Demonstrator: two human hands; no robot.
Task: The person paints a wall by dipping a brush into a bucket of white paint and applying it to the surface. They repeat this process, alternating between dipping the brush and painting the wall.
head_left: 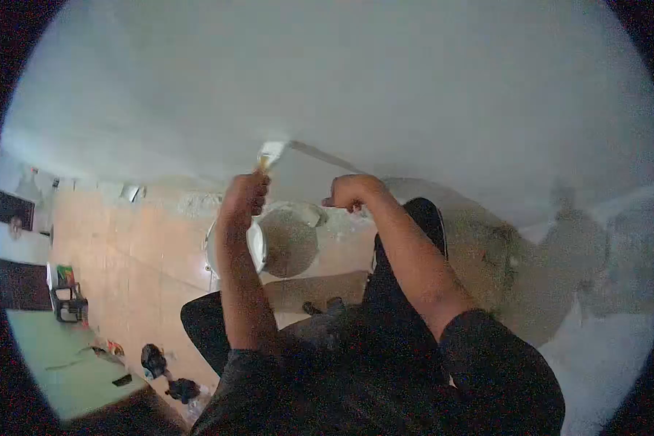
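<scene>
My left hand (247,196) is closed around the handle of a scraper or putty knife (272,151), whose pale blade lies against the grey-white wall (327,80). To the right, my right hand (354,193) is held near the wall with its fingers curled and one finger pointing left; whether it holds anything is too small to tell. Below my left hand, partly hidden by the forearm, a round white bucket (257,245) stands on the tiled floor.
Dark bags (152,361) and small items lie on the tiled floor (116,254) at lower left. A dark chair (70,304) stands at the far left. Whitish debris (196,204) runs along the wall's foot. My knees flank the bucket area.
</scene>
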